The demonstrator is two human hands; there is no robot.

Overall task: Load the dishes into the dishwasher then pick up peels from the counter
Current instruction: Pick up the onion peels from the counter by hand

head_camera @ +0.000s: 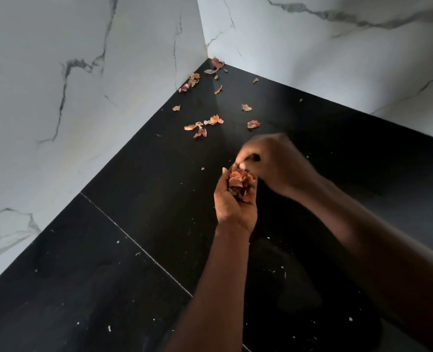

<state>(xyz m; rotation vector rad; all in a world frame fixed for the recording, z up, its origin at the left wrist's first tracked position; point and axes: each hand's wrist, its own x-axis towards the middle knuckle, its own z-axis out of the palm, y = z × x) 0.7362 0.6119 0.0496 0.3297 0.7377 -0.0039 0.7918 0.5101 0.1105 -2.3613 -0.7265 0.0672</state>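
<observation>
My left hand (232,201) is palm up above the black counter (139,189), its fingers cupped round a bunch of orange and pink onion peels (240,182). My right hand (279,163) hovers just above and to the right of that bunch, blurred, with fingertips bent down at the pile; I cannot tell whether it pinches a peel. Several loose peels (205,124) lie scattered on the counter farther back, some right in the corner (216,63) where the two walls meet.
White marble-patterned walls (83,72) close the counter on the left and at the back right. A thin seam (134,240) runs diagonally across the counter. Small white crumbs (274,270) dot the near surface.
</observation>
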